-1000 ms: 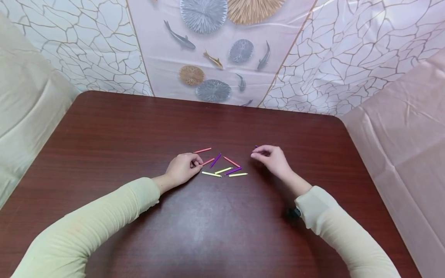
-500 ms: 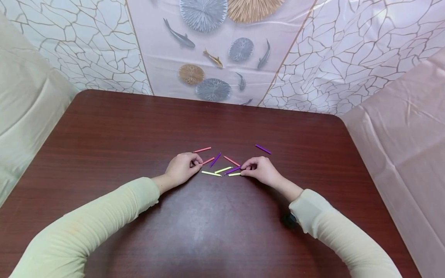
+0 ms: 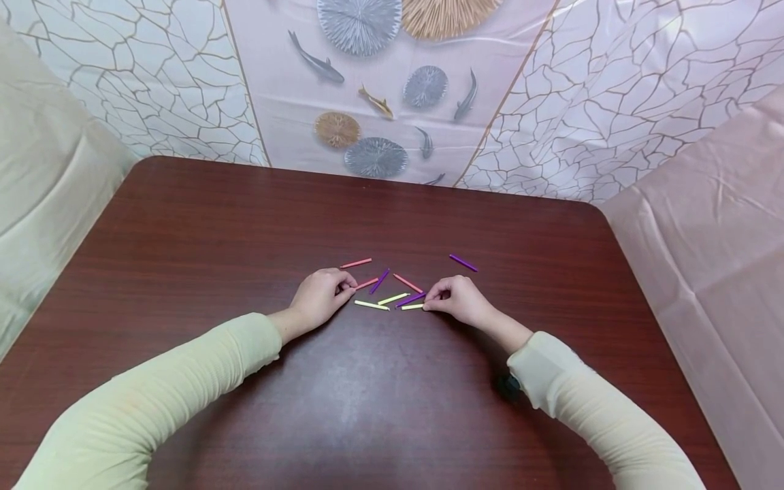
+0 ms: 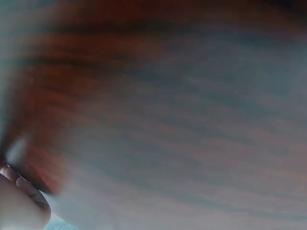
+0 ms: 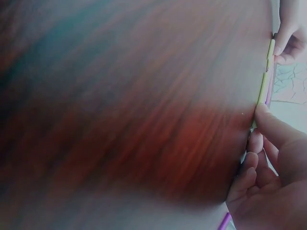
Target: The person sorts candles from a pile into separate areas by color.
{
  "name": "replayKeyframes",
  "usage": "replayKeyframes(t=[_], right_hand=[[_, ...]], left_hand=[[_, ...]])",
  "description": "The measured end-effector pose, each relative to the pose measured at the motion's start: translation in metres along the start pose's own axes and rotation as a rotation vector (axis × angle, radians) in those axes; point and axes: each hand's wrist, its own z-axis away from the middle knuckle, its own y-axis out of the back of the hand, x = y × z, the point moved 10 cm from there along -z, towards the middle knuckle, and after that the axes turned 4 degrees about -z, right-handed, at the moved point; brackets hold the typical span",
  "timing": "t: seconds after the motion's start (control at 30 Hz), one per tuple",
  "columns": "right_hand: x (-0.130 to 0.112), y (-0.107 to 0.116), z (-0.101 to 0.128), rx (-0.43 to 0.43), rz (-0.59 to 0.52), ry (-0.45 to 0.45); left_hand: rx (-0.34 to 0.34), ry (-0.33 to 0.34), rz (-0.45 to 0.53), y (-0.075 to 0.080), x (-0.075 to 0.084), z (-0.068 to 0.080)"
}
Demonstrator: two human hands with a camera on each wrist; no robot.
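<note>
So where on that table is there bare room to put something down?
The table shows bare wood along its far edge by the patterned backdrop, on both outer sides, and near the person between the sleeves. It is crowded at the centre: coloured sticks lie between the left hand and right hand, with one purple stick apart behind the right hand.

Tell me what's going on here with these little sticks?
A person in pale green sleeves sits at a dark wooden table with a scatter of short coloured sticks, pink, purple and yellow, between their hands. The right hand pinches the end of a yellow stick at the near right of the scatter. The left hand rests curled on the table, fingertips at a pink stick. One purple stick lies apart, further back on the right.
</note>
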Motion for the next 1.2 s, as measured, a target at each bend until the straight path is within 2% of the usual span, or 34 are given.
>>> replayKeyframes(t=[0.23, 0.33, 0.63, 0.77, 0.9, 1.2], right_hand=[[0.003, 0.000, -0.002, 0.003, -0.007, -0.026], [0.005, -0.001, -0.002, 0.001, 0.000, -0.029], [0.001, 0.003, -0.001, 0.021, 0.000, -0.019], [0.002, 0.003, -0.001, 0.025, -0.004, -0.015], [0.001, 0.002, -0.001, 0.025, -0.003, -0.009], [0.001, 0.001, 0.000, 0.021, -0.010, -0.002]], left_hand=[[0.009, -0.032, -0.007, 0.002, -0.001, -0.002], [0.024, -0.037, -0.004, 0.007, -0.003, -0.002], [0.117, -0.012, 0.017, 0.047, -0.019, -0.011], [0.139, 0.026, -0.003, 0.063, -0.034, -0.017], [0.133, 0.063, -0.032, 0.069, -0.053, -0.020], [0.039, 0.160, -0.079, 0.059, -0.092, -0.017]])
